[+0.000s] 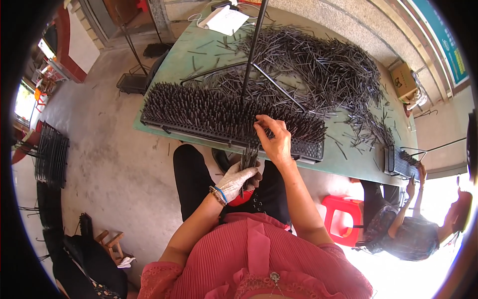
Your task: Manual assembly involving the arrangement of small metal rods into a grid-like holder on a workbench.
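Note:
In front of me at the table's near edge stands a long black perforated tray (311,148), packed with upright thin black strips (194,107). My left hand (234,183) wears a pale glove and is closed around a bundle of loose black strips (250,157), held below the tray's near edge. Bare and curled, my right hand (277,141) is over the tray's right half, thumb and forefinger pinched together. Whether a strip is between those fingertips cannot be made out against the dark strips. A black rod frame (249,60) rises from behind the tray.
A large heap of black strips (318,60) covers much of the green table (169,74). At the right, a co-worker (408,229) handles a similar tray (401,164). Nearby are a red stool (342,219), a cardboard box (403,82) and stacked black racks (51,152).

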